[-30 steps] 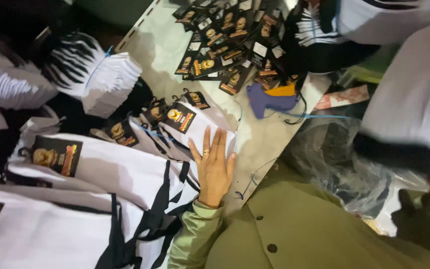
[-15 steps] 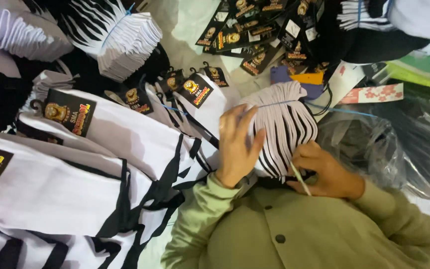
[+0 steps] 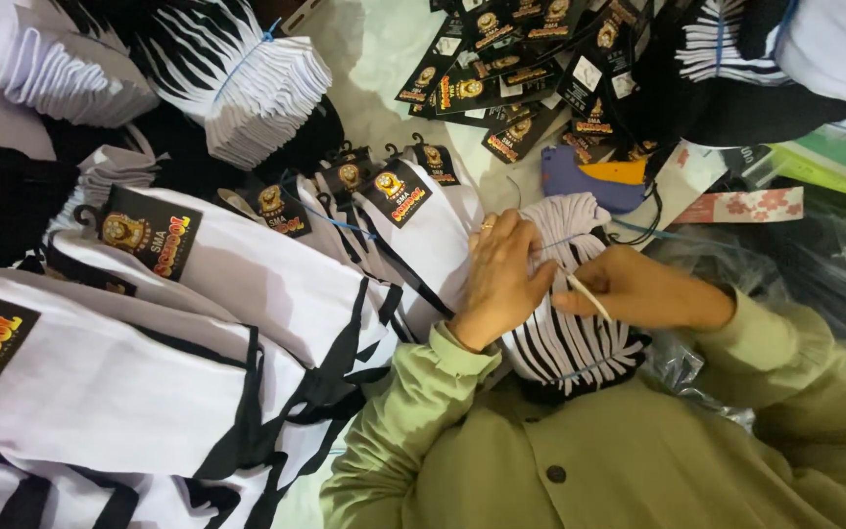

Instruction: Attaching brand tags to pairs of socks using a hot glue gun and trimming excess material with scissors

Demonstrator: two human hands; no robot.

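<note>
Both hands are on a tied bundle of white socks with black stripes (image 3: pixel 568 323), which sits in the person's lap against the olive-green shirt (image 3: pixel 580 460), just right of the rows of packed white socks with black card labels (image 3: pixel 247 294). The left hand (image 3: pixel 501 279) lies flat over the bundle's upper left side, fingers spread a little and pressing down, a ring on one finger; it grips nothing, it just pins the stack. The right hand (image 3: pixel 638 292) comes in from the right, pinched narrow around a thin pale stick-like tool (image 3: pixel 585 294) whose tip rests on the bundle's middle, right beside the left fingertips. A thin blue string (image 3: pixel 629 231) runs across the top of the bundle and off toward the right. To do this well, judging from the pose: keep the left palm firm so the stack doesn't fan out, work the tool tip close to the holding fingers without poking them, and keep the string clear of the tip. The bundle is under both hands, touching both, near the body. Further up lie a purple and orange tagging tool (image 3: pixel 594 178), a scatter of loose black card labels (image 3: pixel 511 78), and another tied stack of striped white socks (image 3: pixel 237 73), all well apart from the hands.
</note>
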